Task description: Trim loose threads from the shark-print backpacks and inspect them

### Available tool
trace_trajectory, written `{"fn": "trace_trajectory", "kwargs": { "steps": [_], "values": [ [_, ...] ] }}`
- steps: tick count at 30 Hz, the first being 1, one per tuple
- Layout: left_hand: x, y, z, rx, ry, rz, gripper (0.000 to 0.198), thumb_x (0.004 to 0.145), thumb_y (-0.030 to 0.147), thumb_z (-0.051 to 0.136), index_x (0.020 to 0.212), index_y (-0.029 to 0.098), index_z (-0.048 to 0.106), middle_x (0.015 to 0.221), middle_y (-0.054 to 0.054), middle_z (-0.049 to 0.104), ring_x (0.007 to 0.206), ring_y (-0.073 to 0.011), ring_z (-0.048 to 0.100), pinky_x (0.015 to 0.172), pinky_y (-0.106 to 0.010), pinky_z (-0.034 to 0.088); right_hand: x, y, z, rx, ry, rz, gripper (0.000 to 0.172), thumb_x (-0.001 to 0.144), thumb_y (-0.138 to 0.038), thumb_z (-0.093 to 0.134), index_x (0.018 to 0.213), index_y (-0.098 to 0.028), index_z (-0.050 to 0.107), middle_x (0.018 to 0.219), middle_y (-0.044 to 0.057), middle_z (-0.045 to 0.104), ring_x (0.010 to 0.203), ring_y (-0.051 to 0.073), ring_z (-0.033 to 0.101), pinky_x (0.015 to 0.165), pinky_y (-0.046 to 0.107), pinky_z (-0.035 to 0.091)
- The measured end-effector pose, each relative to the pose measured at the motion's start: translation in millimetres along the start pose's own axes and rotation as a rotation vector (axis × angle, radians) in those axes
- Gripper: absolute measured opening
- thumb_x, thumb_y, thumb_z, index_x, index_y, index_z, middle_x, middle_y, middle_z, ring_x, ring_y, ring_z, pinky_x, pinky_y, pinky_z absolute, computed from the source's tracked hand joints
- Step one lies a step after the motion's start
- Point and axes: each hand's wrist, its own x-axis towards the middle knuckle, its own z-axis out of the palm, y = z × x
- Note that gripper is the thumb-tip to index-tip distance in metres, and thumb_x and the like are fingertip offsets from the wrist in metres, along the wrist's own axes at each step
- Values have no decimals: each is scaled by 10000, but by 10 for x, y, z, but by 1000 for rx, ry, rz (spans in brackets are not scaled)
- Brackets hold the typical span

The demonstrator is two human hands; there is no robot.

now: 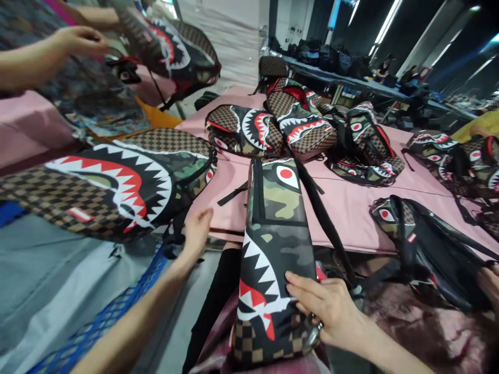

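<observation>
A camouflage and brown-check backpack (283,244) with a shark-mouth print lies on its back or front across my lap and the table edge, its narrow side facing up. My right hand (331,309) presses its fingertips on that side near the lower end. A small shiny metal tool (315,333) shows under the palm of this hand; its kind is partly hidden. To the left, my left hand (197,228) is raised with curled fingers, apart from the bag; whatever it may pinch is too small to see. Beside it, a larger matching backpack (156,176) hangs over the table edge.
Several similar backpacks (306,124) are spread over the pink table (230,176). At the upper left, a co-worker's hands (78,44) are near another backpack (175,54). A co-worker's hand (490,283) touches a backpack (440,254) at right. Blue netting (113,322) lies lower left.
</observation>
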Motion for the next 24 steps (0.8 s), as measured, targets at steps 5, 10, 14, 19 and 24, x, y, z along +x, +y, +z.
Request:
{"fn": "trace_trajectory", "kwargs": {
  "steps": [5,10,14,19,24],
  "values": [
    [-180,854,-32,552,-398,1241,443,787,426,572,1175,219,516,1273,-95,496,1224,-282,400,1011,-467,307,59,-146,27,476,-213,-10,461,744,-44,436,1131,-241,591,1146,4,637,964,108,629,781,193,488],
    [-437,1177,214,833,-706,1467,789,714,515,642,1358,220,295,1468,-161,234,1356,-363,138,1035,-581,140,319,-91,-165,163,-2,223,593,719,3,371,1274,-191,453,1252,107,517,1015,168,595,746,268,510],
    [-472,1190,183,926,-745,1403,877,673,492,688,1372,203,246,1488,-184,157,1365,-373,72,1037,-593,99,579,-142,-256,-130,-182,288,541,722,-7,388,1217,-203,483,1209,98,503,797,138,631,559,207,464],
    [-519,1170,229,1004,-758,1398,994,600,454,747,1385,190,196,1495,-195,105,1360,-404,32,1019,-629,85,802,-173,-305,-275,-250,258,345,756,-79,425,1066,-168,546,975,87,582,609,150,593,494,247,389],
    [-693,991,349,981,-606,1432,888,636,285,730,1374,201,246,1496,-160,141,1357,-403,96,1027,-618,142,839,-81,-248,-180,-281,199,234,698,-93,524,917,-160,568,825,68,626,641,174,592,522,251,343]
  ]
}}
